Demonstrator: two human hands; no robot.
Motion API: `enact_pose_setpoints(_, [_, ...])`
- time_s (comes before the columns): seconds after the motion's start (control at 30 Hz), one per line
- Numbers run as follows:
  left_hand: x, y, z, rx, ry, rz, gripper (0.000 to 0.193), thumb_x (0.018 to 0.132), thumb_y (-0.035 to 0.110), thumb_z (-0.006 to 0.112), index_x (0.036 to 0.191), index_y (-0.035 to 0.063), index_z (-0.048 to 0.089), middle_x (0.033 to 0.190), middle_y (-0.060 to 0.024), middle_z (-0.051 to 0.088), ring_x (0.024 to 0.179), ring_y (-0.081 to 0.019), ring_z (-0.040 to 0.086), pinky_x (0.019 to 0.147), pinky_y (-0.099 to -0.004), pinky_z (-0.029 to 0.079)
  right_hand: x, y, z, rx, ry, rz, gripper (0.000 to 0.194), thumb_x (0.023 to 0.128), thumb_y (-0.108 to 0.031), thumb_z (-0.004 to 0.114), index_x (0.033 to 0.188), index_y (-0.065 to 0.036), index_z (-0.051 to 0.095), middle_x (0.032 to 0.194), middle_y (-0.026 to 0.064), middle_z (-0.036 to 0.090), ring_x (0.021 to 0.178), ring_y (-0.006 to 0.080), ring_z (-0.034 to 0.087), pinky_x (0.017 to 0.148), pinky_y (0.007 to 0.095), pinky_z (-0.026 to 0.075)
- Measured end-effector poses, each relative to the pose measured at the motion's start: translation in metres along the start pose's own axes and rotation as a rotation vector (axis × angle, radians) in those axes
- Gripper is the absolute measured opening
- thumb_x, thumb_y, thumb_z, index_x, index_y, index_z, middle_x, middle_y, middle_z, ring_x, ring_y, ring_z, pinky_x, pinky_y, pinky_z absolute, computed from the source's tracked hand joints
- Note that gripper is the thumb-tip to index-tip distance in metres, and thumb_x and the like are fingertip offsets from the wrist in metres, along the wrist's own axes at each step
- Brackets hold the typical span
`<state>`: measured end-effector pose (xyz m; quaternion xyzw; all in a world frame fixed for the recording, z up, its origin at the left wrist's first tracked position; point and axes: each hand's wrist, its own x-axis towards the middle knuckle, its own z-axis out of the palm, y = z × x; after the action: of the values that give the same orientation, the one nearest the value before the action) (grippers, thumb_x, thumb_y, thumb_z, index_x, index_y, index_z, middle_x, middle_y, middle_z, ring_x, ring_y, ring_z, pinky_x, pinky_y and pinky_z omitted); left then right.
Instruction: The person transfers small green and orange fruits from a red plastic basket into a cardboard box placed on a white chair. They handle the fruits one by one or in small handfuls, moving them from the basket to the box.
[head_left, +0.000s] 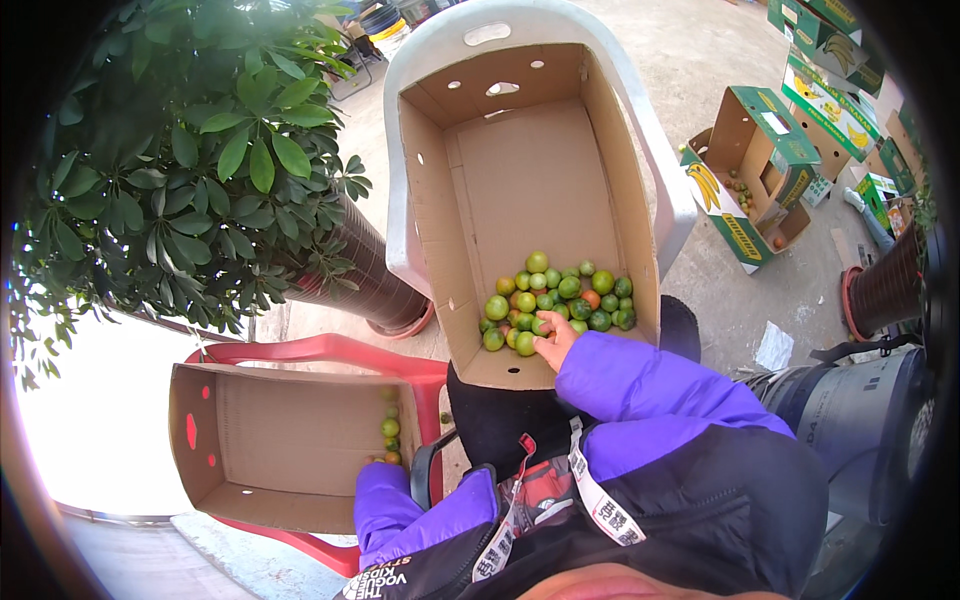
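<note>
A deep cardboard box (544, 180) rests on a pale plastic chair in front of me, with green and partly orange tomatoes (570, 289) heaped at its near end. My right hand (557, 339) reaches over the near right wall into that heap, finger and thumb around a green tomato (540, 325). To the left, a second cardboard box (289, 427) lies on a red plastic chair; a short row of tomatoes (390, 427) lines its right wall. My left hand (373, 459) is at the near end of this row, mostly hidden by its purple sleeve.
Behind the left box stands a leafy potted plant (349, 255). The pale chair (675, 202) frames the large box. Green banana cartons (750, 172), one holding several tomatoes, sit on the floor to the right. A grey bucket (847, 427) stands close by my right side.
</note>
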<state>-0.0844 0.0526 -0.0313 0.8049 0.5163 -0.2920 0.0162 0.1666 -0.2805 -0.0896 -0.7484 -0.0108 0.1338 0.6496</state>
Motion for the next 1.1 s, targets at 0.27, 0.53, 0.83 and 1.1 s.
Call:
enact_pose_setpoints(0.27, [-0.011,0.004,-0.014,-0.619,0.121,0.033,0.055,0.083,0.023,0.058,0.130,0.0056,0.036,0.108,-0.0173,0.057,0.097,-0.0245,0.058,0.080,-0.0346,0.047,0.002,0.002,-0.006,-0.072,-0.010,-0.009,0.052,0.076,-0.021,0.064,0.124,-0.007,0.047,0.105,0.0136,0.056,0.077,0.0203,0.059,0.071,0.0353,0.048])
enact_pose_setpoints(0.53, [-0.090,0.106,-0.057,-1.268,-0.052,1.050,0.045,0.079,-0.002,0.062,0.119,0.0053,0.042,0.104,-0.0116,0.057,0.081,-0.0138,0.059,0.069,-0.0272,0.049,-0.052,-0.075,0.027,0.175,-0.714,-0.026,0.059,0.081,-0.024,0.065,0.132,-0.011,0.038,0.111,0.0125,0.053,0.082,0.0157,0.062,0.067,0.0301,0.050])
enact_pose_setpoints(0.83, [0.024,0.069,-0.031,-1.340,0.351,0.599,0.033,0.086,0.010,0.056,0.117,0.0041,0.046,0.107,-0.0111,0.055,0.097,-0.0193,0.054,0.085,-0.0315,0.045,0.003,-0.067,-0.029,0.036,-0.029,-0.045,0.051,0.079,-0.009,0.064,0.125,-0.005,0.040,0.090,0.0110,0.059,0.070,0.0147,0.059,0.053,0.0263,0.047])
enact_pose_setpoints(1.1, [0.034,0.066,-0.026,-0.153,0.188,0.374,0.046,0.086,0.033,0.055,0.127,0.0167,0.045,0.127,-0.0179,0.046,0.108,-0.0366,0.052,0.092,-0.0443,0.043,-0.029,-0.022,-0.041,-0.222,-0.242,-0.070,0.043,0.080,-0.023,0.063,0.117,-0.005,0.052,0.095,0.0128,0.061,0.084,0.0221,0.062,0.073,0.0366,0.049])
